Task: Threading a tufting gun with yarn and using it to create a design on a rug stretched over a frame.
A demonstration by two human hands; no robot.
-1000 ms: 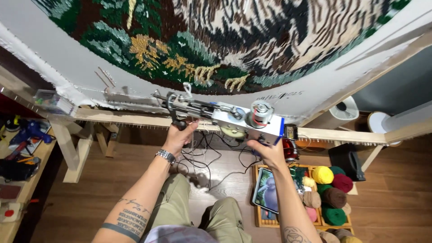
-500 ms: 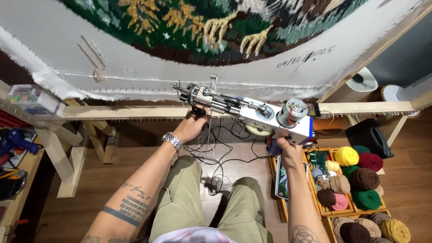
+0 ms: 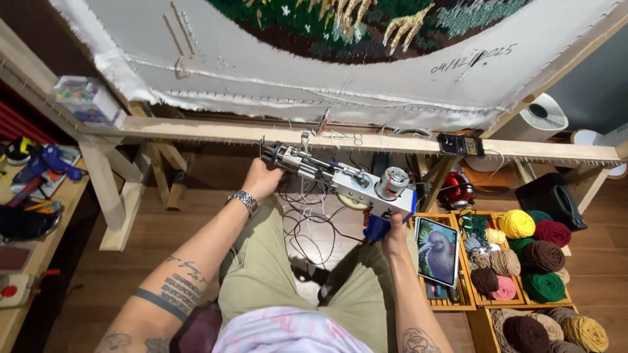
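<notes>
Wooden frame [image 3: 196, 131] carries stretched cloth [image 3: 275, 72] at 12 o'clock. I hold the tufting gun [image 3: 340, 182] below the rail: left hand [image 3: 261, 180] closed around its front grip, right hand [image 3: 394, 236] closed on the blue handle. Risk, judged: cables [image 3: 307, 222] at 6 o'clock could snag it. Tablet showing a bird [image 3: 437, 259] leans at 4 o'clock beside yarn balls [image 3: 523, 255]; black rectangular tag [image 3: 461, 144] on the rail at 2 o'clock.

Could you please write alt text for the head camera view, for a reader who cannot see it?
A seated person holds a tufting gun in both hands, left hand at the front, right hand on the blue rear grip, below a wooden frame stretched with partly tufted cloth. Trays of yarn balls and a tablet lie at right.
</notes>
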